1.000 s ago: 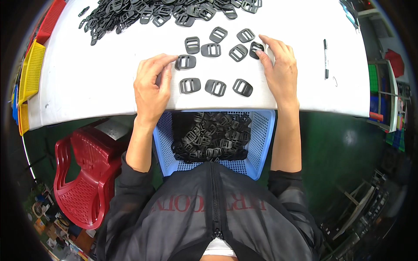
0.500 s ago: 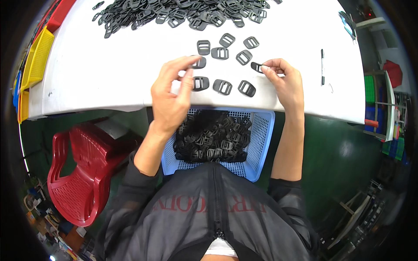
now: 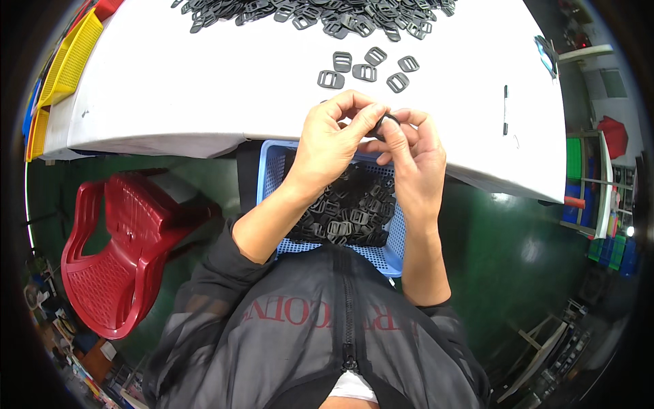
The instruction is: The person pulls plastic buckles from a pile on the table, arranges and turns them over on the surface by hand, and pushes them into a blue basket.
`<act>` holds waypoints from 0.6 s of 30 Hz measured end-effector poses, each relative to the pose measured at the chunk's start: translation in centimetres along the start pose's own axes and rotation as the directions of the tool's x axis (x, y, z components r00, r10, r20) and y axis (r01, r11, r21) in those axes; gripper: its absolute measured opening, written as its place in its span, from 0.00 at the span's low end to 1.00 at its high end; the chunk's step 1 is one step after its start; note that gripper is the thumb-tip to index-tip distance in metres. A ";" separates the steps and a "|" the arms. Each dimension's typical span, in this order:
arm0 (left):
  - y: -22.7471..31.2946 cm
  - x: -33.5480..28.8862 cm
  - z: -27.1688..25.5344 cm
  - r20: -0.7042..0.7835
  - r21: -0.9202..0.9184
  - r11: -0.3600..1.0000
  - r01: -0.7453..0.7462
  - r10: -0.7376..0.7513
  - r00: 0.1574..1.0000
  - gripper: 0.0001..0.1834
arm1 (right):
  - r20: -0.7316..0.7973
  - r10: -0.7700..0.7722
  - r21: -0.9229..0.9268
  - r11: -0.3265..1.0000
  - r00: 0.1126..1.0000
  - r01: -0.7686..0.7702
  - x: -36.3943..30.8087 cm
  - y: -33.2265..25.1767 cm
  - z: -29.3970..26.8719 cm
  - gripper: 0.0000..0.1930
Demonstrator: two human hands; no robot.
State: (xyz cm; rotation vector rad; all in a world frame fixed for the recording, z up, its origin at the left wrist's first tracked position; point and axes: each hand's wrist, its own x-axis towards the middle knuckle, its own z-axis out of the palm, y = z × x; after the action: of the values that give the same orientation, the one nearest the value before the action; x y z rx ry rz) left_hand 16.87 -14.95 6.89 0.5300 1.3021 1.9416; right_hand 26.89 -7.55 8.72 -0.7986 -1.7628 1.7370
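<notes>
Head view, only one we have. Change: half a second ago the right hand [image 3: 417,153] had the black buckle [image 3: 389,119] alone; now the left hand [image 3: 332,140] has met it. Both pinched nearly closed on that piece, thumbs against fingers, by the near edge of the counter [image 3: 204,82]. We read that as pick-up done, two-handed handling of this piece under way. Buckle mostly covered, so we can't tell its facing.

Six loose buckles [image 3: 364,73] lie beyond the hands, short of the pile [image 3: 320,12]. We can't see the nearer row now; hands block it. Blue basket [image 3: 271,167] below holds more buckles.
</notes>
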 end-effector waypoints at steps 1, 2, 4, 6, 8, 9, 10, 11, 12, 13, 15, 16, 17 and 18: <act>0.1 -0.2 0.1 -0.061 -0.062 0.998 -0.029 0.026 0.998 0.14 | 0.005 -0.003 0.056 0.998 1.000 0.003 -0.4 -0.3 0.6 0.09; 0.1 -0.4 -0.2 -0.067 -0.062 0.997 -0.033 0.029 0.997 0.14 | 0.012 -0.004 0.055 0.998 1.000 0.003 -0.6 0.0 0.7 0.09; 0.4 -0.5 -0.6 -0.062 -0.015 0.997 0.075 -0.076 0.995 0.15 | 0.084 0.046 0.212 0.975 0.995 -0.063 -0.8 0.9 0.8 0.11; 0.8 -0.7 -0.3 -0.123 0.013 0.999 0.034 -0.032 0.992 0.19 | 0.105 0.032 0.187 0.981 0.994 -0.051 -1.1 0.9 0.8 0.11; 1.8 -0.6 -0.9 -0.170 -0.002 0.989 0.149 -0.147 0.974 0.23 | 0.108 0.028 0.220 0.974 0.994 -0.051 -1.7 1.0 1.5 0.09; 0.7 0.6 -1.3 -0.280 0.203 0.946 -0.254 0.305 0.910 0.26 | 0.074 -0.088 -0.054 0.994 0.993 0.092 -2.2 1.1 2.2 0.08; 0.9 0.8 -1.6 -0.276 0.260 0.916 -0.307 0.375 0.885 0.26 | 0.092 -0.176 -0.108 0.977 0.980 0.186 -2.4 1.0 2.8 0.08; 1.0 1.0 -1.7 -0.309 0.293 0.891 -0.347 0.432 0.847 0.25 | 0.141 -0.356 -0.301 0.874 0.924 0.382 -2.5 0.6 3.1 0.09; 1.1 1.3 -1.8 -0.337 0.325 0.864 -0.384 0.486 0.807 0.24 | 0.221 -0.507 -0.467 0.695 0.833 0.547 -2.7 0.3 3.4 0.10; 1.2 1.5 -2.0 -0.399 0.247 0.894 -0.374 0.445 0.801 0.24 | 0.221 -0.578 -0.497 0.626 0.786 0.600 -3.0 0.2 4.0 0.12; 1.3 1.6 -2.7 -0.447 0.170 0.922 -0.348 0.387 0.807 0.24 | 0.271 -0.580 -0.603 0.520 0.768 0.605 -3.5 -0.2 4.8 0.13; 1.3 1.5 -2.8 -0.449 0.172 0.921 -0.348 0.388 0.805 0.24 | 0.283 -0.578 -0.634 0.486 0.766 0.601 -3.6 -0.2 4.9 0.14; 1.4 1.5 -2.9 -0.510 0.106 0.937 -0.333 0.338 0.791 0.25 | 0.285 -0.577 -0.632 0.487 0.765 0.603 -3.7 -0.4 5.2 0.14; 1.4 1.4 -3.1 -0.566 0.038 0.947 -0.319 0.284 0.774 0.25 | 0.310 -0.596 -0.643 0.443 0.741 0.625 -3.8 -0.5 5.4 0.15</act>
State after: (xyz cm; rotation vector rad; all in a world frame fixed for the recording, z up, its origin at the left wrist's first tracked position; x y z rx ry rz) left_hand 13.37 -16.06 6.87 0.1224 1.5814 2.5287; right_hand 25.52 -14.03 9.19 -0.2819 -2.3911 0.5324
